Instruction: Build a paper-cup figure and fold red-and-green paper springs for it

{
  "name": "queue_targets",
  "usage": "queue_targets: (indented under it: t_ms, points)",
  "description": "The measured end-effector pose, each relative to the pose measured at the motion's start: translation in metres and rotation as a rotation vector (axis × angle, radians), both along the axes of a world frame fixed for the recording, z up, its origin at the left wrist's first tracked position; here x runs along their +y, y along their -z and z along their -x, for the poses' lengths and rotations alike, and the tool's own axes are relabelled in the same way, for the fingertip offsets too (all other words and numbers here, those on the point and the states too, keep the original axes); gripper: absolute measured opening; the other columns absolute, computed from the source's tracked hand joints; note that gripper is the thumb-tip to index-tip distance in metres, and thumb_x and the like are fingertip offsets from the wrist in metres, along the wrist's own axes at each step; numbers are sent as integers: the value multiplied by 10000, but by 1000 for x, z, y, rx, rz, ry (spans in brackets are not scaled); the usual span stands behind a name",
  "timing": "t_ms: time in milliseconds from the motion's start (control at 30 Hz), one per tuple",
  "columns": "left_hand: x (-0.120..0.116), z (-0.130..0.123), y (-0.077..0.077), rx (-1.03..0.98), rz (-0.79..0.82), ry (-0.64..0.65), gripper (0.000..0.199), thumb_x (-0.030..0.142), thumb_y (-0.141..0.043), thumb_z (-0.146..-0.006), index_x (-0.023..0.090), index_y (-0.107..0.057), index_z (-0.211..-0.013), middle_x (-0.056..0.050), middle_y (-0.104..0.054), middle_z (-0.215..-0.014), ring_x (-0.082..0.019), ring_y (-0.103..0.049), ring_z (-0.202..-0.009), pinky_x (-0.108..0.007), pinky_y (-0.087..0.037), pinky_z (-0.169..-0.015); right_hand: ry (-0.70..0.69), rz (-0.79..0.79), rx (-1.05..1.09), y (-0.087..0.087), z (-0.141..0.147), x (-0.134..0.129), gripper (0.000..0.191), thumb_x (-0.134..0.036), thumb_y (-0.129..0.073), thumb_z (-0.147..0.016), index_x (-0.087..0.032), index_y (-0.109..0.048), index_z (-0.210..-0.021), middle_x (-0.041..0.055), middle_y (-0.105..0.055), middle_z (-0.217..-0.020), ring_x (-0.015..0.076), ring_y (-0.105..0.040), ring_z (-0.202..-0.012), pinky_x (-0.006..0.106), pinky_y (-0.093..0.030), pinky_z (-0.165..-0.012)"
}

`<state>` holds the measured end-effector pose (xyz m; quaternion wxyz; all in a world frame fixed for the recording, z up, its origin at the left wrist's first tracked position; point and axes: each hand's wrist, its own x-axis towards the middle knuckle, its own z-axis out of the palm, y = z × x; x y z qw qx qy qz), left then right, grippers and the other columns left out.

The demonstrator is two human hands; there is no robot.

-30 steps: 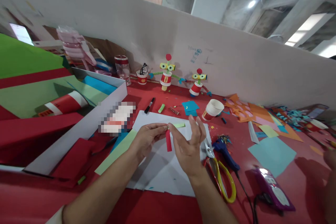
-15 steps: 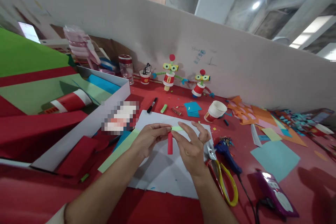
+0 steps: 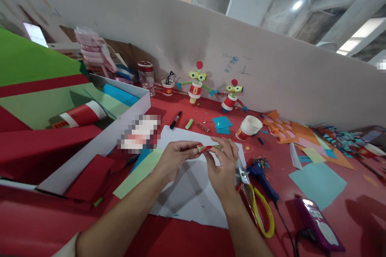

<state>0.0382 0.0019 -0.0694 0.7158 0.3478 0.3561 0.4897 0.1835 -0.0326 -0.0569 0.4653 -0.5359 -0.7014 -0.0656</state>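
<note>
Over a white sheet point(image 3: 193, 192), my left hand point(image 3: 175, 158) pinches the left end of crossed red and green paper strips point(image 3: 205, 148). My right hand point(image 3: 223, 158) has thumb and fingers on the same strips from the other side. The red strip now lies along the green one; fingers hide part of both. Beyond the sheet are a folded green paper spring point(image 3: 189, 123), a red-and-white paper spring point(image 3: 203, 127) and a black marker point(image 3: 175, 120). Scissors with yellow and red handles point(image 3: 262, 213) lie beside my right forearm.
Two paper-cup robot figures point(image 3: 195, 88) stand by the wall. Stacked paper cups point(image 3: 249, 127), a blue glue gun point(image 3: 263, 180) and a purple device point(image 3: 319, 223) are to the right. A white box point(image 3: 99, 148) with coloured paper stands left; coloured paper scraps point(image 3: 283, 126) lie at the right back.
The red strip, which hung down from the join, has been folded up across the green strip. My right hand's fingers have drawn in closer together around the strips.
</note>
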Motion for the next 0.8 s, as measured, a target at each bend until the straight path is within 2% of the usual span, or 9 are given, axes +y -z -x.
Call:
queue_targets:
  t_ms: [300, 500, 633, 800]
  points:
    - [-4, -2, -11, 116, -50, -51, 257, 163, -791, -563, 204, -773, -816, -29, -755, -757, -171, -659, -730, -327, -513, -798, -20, 54, 46, -4, -1, -1, 38, -207, -642, -816, -228, -672, -807, 54, -644, -1090, 249, -487, -1093, 450, -342, -948]
    - [-5, -2, -11, 170, -118, -67, 228, 178, -779, -569, 210, -774, -795, -24, -741, -788, -176, -651, -758, -309, -512, -776, -8, 79, 69, -7, -1, -1, 51, -227, -658, -798, -232, -683, -753, 47, -663, -1041, 249, -500, -1060, 437, -344, -929]
    - [-5, -3, -12, 198, -146, -91, 232, 169, -788, -555, 218, -772, -782, -11, -725, -742, -174, -642, -726, -296, -515, -726, 4, 91, 84, -7, 0, 0, 62, -235, -668, -787, -235, -677, -726, 38, -675, -1010, 248, -504, -1056, 430, -331, -929]
    - [-5, -6, -13, 233, -163, -134, 165, 154, -763, -578, 211, -765, -733, -14, -732, -723, -185, -653, -722, -297, -512, -730, -5, 160, 101, -6, 3, -1, 51, -246, -651, -791, -223, -643, -746, 22, -695, -871, 225, -562, -952, 400, -328, -894]
